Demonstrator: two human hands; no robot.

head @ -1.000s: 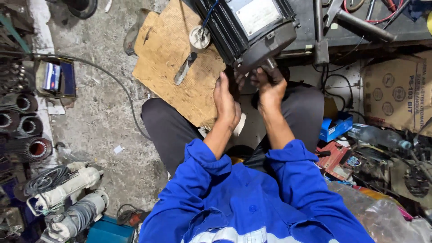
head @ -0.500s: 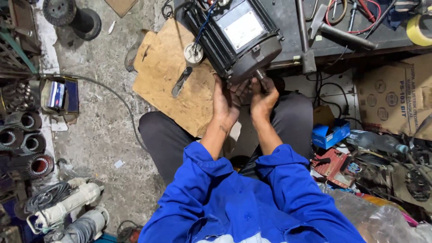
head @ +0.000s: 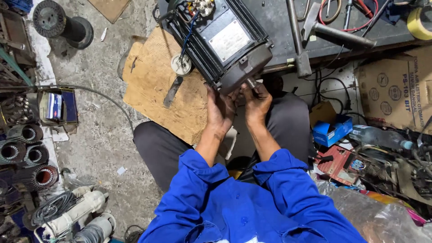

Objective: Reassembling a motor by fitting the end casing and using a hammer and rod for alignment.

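Both hands at the black finned electric motor (head: 225,45), which overhangs the dark workbench's (head: 279,22) front edge. I see left hand (head: 221,110) cupping the end bell, right hand (head: 256,102) pinching the steel shaft (head: 250,83). Risk: overhang could let it tip onto my knees.

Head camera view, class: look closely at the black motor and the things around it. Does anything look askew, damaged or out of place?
Yes. The black electric motor lies tilted, overhanging the dark bench edge, with its terminal box open and wires exposed. Both hands, left hand and right hand, are at its shaft end. A flat metal tool lies loose on the ragged cardboard sheet.
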